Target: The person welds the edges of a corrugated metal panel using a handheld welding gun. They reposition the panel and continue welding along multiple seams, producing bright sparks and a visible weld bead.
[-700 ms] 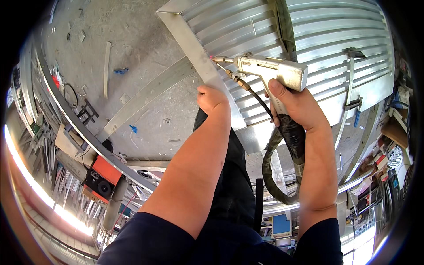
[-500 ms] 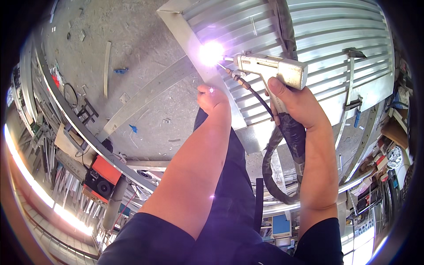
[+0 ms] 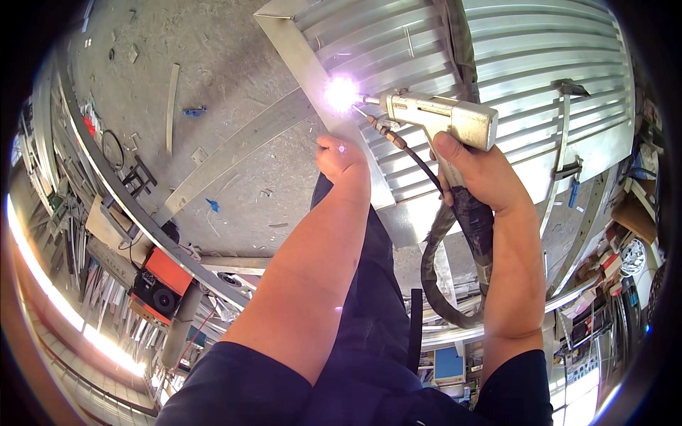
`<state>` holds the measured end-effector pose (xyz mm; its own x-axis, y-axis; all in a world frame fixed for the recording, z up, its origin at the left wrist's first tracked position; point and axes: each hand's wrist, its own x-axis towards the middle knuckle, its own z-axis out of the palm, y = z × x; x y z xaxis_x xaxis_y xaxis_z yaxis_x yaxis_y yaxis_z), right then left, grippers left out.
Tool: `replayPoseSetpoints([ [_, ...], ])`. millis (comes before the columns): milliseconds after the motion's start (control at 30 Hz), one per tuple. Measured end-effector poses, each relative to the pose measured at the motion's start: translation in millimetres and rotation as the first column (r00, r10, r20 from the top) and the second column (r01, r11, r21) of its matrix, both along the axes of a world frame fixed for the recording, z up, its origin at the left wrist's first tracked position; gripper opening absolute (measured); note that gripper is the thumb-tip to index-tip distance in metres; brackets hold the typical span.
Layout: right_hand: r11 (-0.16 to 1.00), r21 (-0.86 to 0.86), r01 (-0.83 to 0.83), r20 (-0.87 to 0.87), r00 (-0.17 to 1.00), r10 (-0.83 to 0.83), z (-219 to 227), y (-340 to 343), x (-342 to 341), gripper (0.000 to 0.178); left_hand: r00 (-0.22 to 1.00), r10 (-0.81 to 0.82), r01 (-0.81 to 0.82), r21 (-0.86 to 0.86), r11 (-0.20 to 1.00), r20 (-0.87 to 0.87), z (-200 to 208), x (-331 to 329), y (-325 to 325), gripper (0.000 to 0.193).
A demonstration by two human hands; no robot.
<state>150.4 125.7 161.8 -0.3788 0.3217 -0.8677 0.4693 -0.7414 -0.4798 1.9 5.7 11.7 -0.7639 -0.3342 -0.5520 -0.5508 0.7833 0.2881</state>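
My right hand (image 3: 482,170) wraps round the grip of a silver welding gun (image 3: 440,116). A thin tube with brass-coloured fittings (image 3: 392,135) runs beneath the gun to its nozzle. At the tip burns a bright white-violet glow (image 3: 341,94), over the flat border of a ribbed metal panel (image 3: 398,64). The glow hides the spot on the border. My left hand (image 3: 339,157) is closed in a fist at the border's near edge, just below the glow; what it holds, if anything, is hidden. A thick black hose (image 3: 477,231) hangs from the gun's grip.
A dark sleeved hose (image 3: 460,50) lies across the panel. On its right side sits a bar clamp (image 3: 565,135) with a blue handle. Metal strips (image 3: 172,106) and scraps lie on the concrete floor at left. A red-and-black machine (image 3: 163,284) stands among stacked metal lengths.
The gun and my right hand have shifted very slightly right and down. The glow at the tip looks smaller. My left hand stays almost in place.
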Motion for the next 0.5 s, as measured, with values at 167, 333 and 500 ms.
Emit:
replayPoseSetpoints([
  [167,1.0,-0.021,-0.001,0.023,1.0,0.001,-0.3,-2.3,5.2,0.052,1.0,-0.008,0.008,-0.011,1.0,0.029,-5.1,0.1,-2.4,0.061],
  [333,0.996,-0.023,0.084,0.045,0.996,-0.083,11.6,-6.6,15.0,0.049,1.0,-0.004,0.004,-0.031,1.0,0.018,-7.0,-0.7,-3.7,0.061],
  [500,0.977,-0.02,0.212,0.018,0.977,-0.211,19.5,-13.3,36.4,0.056,1.0,0.013,-0.013,-0.007,1.0,0.024,-9.6,-0.1,-5.2,0.062],
])
